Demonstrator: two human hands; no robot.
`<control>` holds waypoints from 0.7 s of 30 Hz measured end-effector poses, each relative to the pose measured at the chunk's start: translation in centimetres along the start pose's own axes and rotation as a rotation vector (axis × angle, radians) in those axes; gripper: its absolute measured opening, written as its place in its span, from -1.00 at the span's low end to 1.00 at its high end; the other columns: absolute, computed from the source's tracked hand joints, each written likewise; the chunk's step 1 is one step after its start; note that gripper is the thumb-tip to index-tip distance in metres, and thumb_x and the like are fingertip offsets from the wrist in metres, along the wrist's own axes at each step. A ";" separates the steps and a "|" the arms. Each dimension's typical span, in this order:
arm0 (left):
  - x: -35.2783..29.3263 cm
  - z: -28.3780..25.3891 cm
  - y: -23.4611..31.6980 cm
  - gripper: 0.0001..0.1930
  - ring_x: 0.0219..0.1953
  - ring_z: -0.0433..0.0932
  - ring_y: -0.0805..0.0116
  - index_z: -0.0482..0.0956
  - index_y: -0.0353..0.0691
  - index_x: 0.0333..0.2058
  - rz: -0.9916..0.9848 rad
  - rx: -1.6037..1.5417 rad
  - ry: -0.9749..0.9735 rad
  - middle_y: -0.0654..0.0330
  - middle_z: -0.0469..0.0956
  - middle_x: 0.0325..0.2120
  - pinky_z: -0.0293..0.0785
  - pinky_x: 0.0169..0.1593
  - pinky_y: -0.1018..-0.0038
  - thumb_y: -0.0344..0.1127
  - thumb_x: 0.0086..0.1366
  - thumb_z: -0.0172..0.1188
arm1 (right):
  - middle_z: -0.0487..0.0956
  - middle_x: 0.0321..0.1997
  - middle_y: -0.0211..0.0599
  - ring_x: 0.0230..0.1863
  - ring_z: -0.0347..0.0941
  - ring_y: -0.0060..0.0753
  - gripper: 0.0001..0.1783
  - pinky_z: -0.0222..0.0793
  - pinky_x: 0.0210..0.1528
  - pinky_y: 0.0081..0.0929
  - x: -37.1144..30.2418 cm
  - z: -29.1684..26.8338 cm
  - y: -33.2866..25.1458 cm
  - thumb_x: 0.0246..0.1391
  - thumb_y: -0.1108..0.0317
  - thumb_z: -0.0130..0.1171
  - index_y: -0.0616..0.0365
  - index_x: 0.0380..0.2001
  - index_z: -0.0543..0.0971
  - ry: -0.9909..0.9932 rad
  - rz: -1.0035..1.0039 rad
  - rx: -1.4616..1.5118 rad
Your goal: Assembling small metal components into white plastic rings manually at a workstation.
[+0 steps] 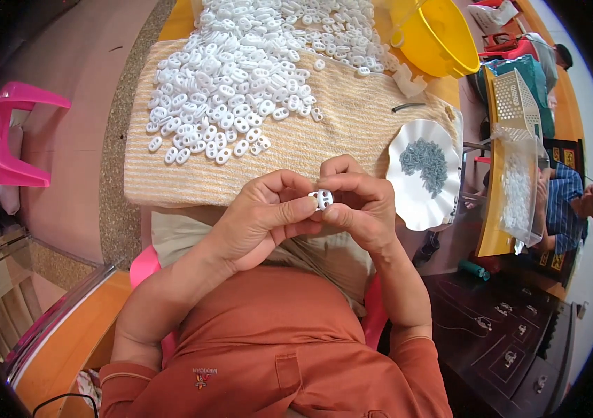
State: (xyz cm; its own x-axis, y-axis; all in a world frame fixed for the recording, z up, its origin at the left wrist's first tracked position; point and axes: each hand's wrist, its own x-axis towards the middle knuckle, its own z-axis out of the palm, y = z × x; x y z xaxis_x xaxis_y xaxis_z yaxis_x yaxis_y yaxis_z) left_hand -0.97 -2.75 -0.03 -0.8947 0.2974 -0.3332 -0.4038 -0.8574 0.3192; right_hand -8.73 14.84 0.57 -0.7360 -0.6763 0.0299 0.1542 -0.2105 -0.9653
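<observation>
Close above my lap, both hands meet around a small white plastic piece with round holes (321, 200). My left hand (268, 212) pinches its left side between thumb and fingers, while my right hand (369, 205) grips the other side with thumb and forefinger. Fingertips hide part of the piece, so I cannot tell whether it is one part or two pressed together. Beyond my hands, a heap of white oval two-hole pieces (240, 76) covers much of a striped towel (352, 115). To the right, a white wavy-edged plate (411, 212) holds many tiny grey pieces (425, 164).
A yellow basin (442, 35) stands at the far right of the table, and a thin dark stick (408, 107) lies near the plate. Pink stool (4, 139) at left. At right, another person (564, 205) sits by a clear bin (519, 209) of white pieces.
</observation>
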 end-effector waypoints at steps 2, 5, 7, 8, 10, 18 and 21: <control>-0.1 0.0 0.0 -0.89 -0.23 0.59 0.44 0.50 -0.23 -0.25 0.001 -0.001 -0.021 0.21 0.58 -0.30 0.61 -0.14 0.49 -0.46 0.25 0.20 | 0.48 -0.12 -0.15 -0.18 0.41 -0.43 -0.63 0.34 -0.11 -0.53 0.0 0.2 -0.3 -0.10 0.43 0.39 0.29 -0.17 0.60 0.001 0.010 0.004; -0.1 0.1 -0.1 -0.92 -0.22 0.59 0.45 0.47 -0.22 -0.32 -0.002 0.018 -0.017 0.22 0.58 -0.29 0.61 -0.15 0.50 -0.47 0.25 0.20 | 0.49 -0.13 -0.15 -0.16 0.41 -0.43 -0.63 0.34 -0.10 -0.53 0.0 0.4 -0.5 -0.10 0.39 0.40 0.28 -0.18 0.61 -0.002 0.027 0.015; -0.1 -0.1 -0.2 -0.85 -0.20 0.58 0.39 0.41 -0.16 -0.33 0.001 0.018 -0.062 0.15 0.56 -0.24 0.60 -0.14 0.47 -0.41 0.23 0.24 | 0.50 -0.13 -0.14 -0.16 0.42 -0.43 -0.62 0.35 -0.09 -0.53 -0.1 0.6 -0.6 -0.09 0.36 0.40 0.28 -0.18 0.61 -0.008 0.032 0.023; -0.2 0.0 -0.2 -0.85 -0.20 0.58 0.39 0.41 -0.16 -0.33 0.001 0.018 -0.064 0.15 0.56 -0.24 0.60 -0.14 0.47 -0.41 0.23 0.24 | 0.50 -0.13 -0.13 -0.15 0.43 -0.42 -0.62 0.35 -0.08 -0.52 -0.2 0.6 -0.7 -0.09 0.34 0.41 0.28 -0.18 0.61 -0.006 0.042 0.019; -0.3 0.2 -0.4 -0.84 -0.21 0.57 0.40 0.40 -0.16 -0.36 0.021 0.025 -0.071 0.18 0.56 -0.27 0.59 -0.14 0.47 -0.40 0.22 0.25 | 0.51 -0.13 -0.13 -0.14 0.44 -0.40 -0.61 0.36 -0.07 -0.51 -0.3 0.9 -0.9 -0.08 0.33 0.41 0.29 -0.18 0.61 -0.003 0.050 0.013; -0.5 0.6 -0.8 -0.91 -0.26 0.60 0.42 0.45 -0.22 -0.40 0.060 -0.046 -0.101 0.20 0.58 -0.33 0.62 -0.13 0.46 -0.50 0.24 0.20 | 0.54 -0.17 -0.11 -0.15 0.46 -0.37 -0.62 0.37 -0.08 -0.49 -0.6 1.5 -1.4 -0.07 0.32 0.40 0.34 -0.21 0.60 0.008 0.033 0.011; -0.7 0.7 -1.0 -0.90 -0.27 0.59 0.44 0.45 -0.22 -0.41 0.068 -0.031 -0.089 0.20 0.58 -0.34 0.62 -0.14 0.47 -0.49 0.25 0.20 | 0.54 -0.17 -0.10 -0.16 0.45 -0.37 -0.63 0.36 -0.09 -0.49 -0.8 1.5 -1.4 -0.07 0.32 0.39 0.33 -0.21 0.60 0.010 0.030 -0.029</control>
State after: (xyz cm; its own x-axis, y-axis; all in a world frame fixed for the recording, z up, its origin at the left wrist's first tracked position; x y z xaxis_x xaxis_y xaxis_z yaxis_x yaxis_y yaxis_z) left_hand -0.14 -1.83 0.53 -0.9338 0.2732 -0.2312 -0.3369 -0.8890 0.3101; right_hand -7.35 14.60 2.27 -0.7379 -0.6749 -0.0018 0.1576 -0.1697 -0.9728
